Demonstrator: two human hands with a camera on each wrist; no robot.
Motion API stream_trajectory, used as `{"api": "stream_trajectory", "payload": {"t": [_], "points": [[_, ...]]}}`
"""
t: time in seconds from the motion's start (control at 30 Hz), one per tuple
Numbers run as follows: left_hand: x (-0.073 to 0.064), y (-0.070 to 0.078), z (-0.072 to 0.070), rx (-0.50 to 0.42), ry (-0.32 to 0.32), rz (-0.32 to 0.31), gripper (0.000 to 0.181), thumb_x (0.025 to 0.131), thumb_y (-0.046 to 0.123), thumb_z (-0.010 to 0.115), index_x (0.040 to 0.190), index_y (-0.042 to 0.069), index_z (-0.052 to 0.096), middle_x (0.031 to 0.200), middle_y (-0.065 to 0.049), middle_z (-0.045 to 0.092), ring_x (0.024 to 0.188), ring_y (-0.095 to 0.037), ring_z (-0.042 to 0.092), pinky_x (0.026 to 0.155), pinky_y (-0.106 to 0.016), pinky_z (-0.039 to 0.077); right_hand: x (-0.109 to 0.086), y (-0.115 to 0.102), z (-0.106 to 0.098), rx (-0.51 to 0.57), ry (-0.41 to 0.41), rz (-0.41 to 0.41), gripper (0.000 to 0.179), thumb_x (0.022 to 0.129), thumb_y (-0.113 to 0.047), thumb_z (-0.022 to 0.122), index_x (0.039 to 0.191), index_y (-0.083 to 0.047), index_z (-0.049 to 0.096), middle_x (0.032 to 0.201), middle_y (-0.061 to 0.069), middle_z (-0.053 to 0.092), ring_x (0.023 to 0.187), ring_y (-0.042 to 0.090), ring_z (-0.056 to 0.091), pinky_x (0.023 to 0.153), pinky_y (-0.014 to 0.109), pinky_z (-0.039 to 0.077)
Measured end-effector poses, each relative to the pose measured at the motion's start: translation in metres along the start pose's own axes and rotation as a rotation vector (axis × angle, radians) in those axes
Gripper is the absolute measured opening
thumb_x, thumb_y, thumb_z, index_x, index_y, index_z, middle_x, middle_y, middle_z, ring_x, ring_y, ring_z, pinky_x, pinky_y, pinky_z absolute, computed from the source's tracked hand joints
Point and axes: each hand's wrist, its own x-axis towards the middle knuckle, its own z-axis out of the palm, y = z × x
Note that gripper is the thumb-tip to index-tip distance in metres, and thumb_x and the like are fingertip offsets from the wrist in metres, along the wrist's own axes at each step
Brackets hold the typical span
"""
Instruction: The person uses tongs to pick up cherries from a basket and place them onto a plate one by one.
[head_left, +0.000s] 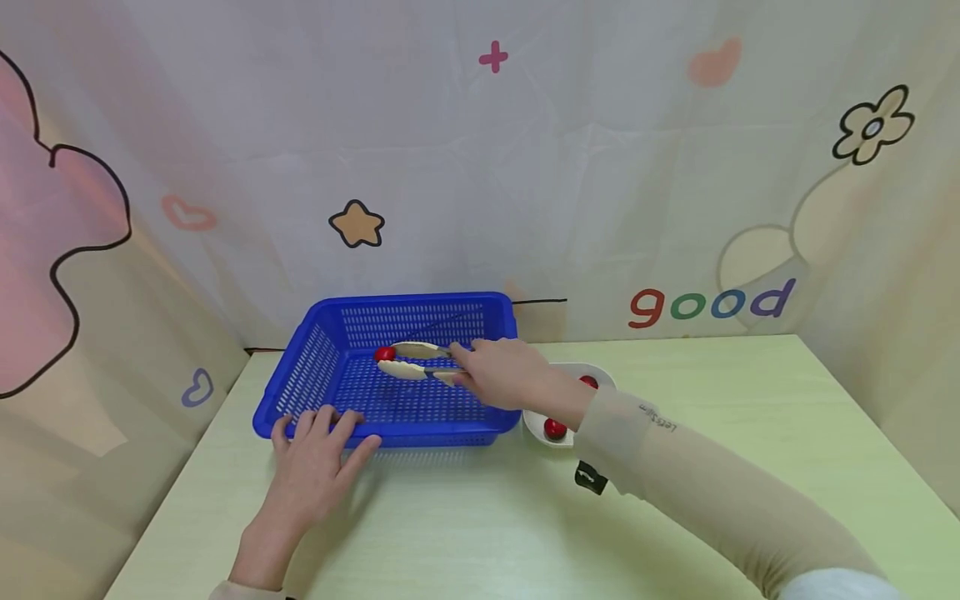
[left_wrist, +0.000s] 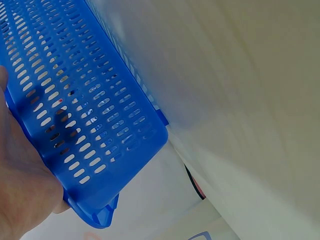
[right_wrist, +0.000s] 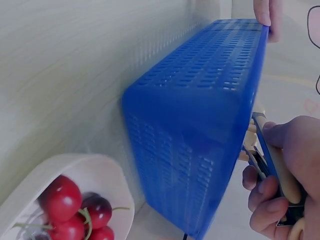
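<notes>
My right hand (head_left: 506, 371) grips a pair of tongs (head_left: 408, 369) with pale, scalloped tips, reaching over the right side of a blue plastic basket (head_left: 435, 440). At the tips, inside the basket, is a red cherry (head_left: 385, 354); whether the tips pinch it I cannot tell. The right wrist view shows fingers and thumb of the right hand (right_wrist: 295, 170) wrapped around the tong handles. My left hand (head_left: 315, 462) holds the basket's near rim by its left corner, fingers over the edge and thumb outside. In the left wrist view, part of that hand (left_wrist: 25, 175) lies against the rim.
Right of the basket stands a white bowl (head_left: 534, 425), partly behind my right forearm. It holds several cherries (right_wrist: 62, 199) with green stems. A pale table (head_left: 712, 392) lies under everything, and a printed curtain (head_left: 600, 208) hangs behind the basket.
</notes>
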Motion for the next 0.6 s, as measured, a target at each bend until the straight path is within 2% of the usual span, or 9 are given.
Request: {"api": "stream_trajectory", "payload": {"t": [0.2,0.4,0.6], "points": [[-0.001,-0.001,0.001,-0.003,0.012,0.011,0.053,0.104,0.056,0.05,0.13,0.011,0.065,0.125,-0.02,0.058,0.126,-0.044,0.044,0.106,-0.078,0.012,-0.017,0.013,-0.003,0.038,0.01,0.011,0.056,0.107,-0.044,0.052,0.152,-0.011,0.05,0.118,0.01,0.069,0.078,0.019,0.065,0.058,0.025,0.053],[-0.001,-0.001,0.001,-0.004,0.014,0.014,0.054,0.104,0.056,0.05,0.131,0.011,0.065,0.126,-0.02,0.058,0.126,-0.044,0.044,0.106,-0.078,0.011,-0.034,0.024,-0.008,0.046,0.04,-0.004,0.056,0.107,-0.041,0.054,0.152,-0.007,0.05,0.113,0.012,0.069,0.077,0.02,0.063,0.054,0.026,0.048],[-0.001,-0.001,0.002,-0.012,0.019,0.02,0.053,0.105,0.055,0.05,0.13,0.011,0.065,0.125,-0.02,0.059,0.124,-0.044,0.044,0.106,-0.079,0.011,-0.05,0.034,-0.011,0.075,0.079,-0.035,0.055,0.108,-0.039,0.054,0.151,-0.005,0.049,0.092,0.005,0.063,0.067,0.016,0.053,0.049,0.025,0.038]]}}
